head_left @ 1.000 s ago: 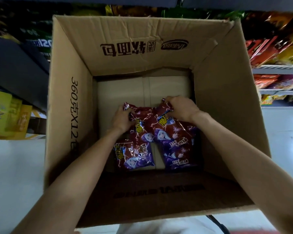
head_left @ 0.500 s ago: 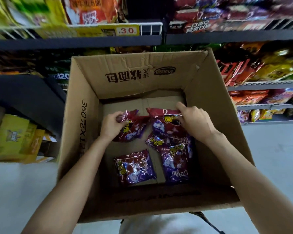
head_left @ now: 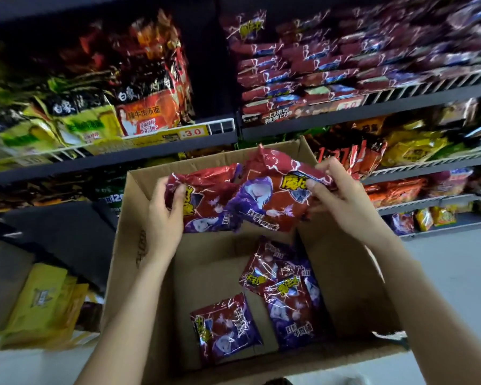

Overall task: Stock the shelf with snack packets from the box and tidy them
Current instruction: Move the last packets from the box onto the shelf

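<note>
Red-and-purple foil snack packets held above open brown cardboard box, three more on box floor; stocked shelf behind. Left hand, right hand raised, each grip pinching packet top edge.

Glossy crinkled foil packets; matt brown cardboard box; dark metal shelf.

Upper left: you see noodle packs in orange and green.
Below them: a yellow price tag reads 3.0.
Lower left: yellow cartons sit by the pale floor.
</note>
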Action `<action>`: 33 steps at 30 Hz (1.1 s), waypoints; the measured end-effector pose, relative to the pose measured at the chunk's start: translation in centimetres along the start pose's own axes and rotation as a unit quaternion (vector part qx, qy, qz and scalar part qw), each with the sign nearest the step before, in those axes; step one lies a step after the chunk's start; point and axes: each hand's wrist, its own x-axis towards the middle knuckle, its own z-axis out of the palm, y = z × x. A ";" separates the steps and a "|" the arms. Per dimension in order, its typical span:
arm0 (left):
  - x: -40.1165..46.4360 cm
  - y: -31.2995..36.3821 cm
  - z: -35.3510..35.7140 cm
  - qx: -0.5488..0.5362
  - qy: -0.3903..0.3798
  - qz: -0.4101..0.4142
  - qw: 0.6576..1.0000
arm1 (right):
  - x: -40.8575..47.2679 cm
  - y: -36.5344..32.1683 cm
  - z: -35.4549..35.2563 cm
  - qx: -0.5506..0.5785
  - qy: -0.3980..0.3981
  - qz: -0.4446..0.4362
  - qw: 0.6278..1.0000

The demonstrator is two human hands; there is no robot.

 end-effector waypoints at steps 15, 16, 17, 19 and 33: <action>-1.8 20.9 15.0 0.018 0.083 0.126 0.988 | -6.3 7.3 -27.5 -0.039 0.211 0.015 0.977; -2.2 22.3 16.6 0.027 0.072 0.134 0.988 | -6.9 8.0 -29.4 -0.087 0.203 0.020 0.975; -2.6 23.6 18.2 0.037 0.058 0.143 0.987 | -7.4 9.0 -31.1 -0.123 0.192 0.024 0.973; -3.2 25.8 21.5 0.051 0.024 0.153 0.987 | -8.2 10.8 -34.3 -0.174 0.166 0.037 0.970; 0.4 33.0 40.0 0.094 -0.078 0.200 0.972 | -3.0 17.5 -51.6 -0.186 0.154 0.072 0.968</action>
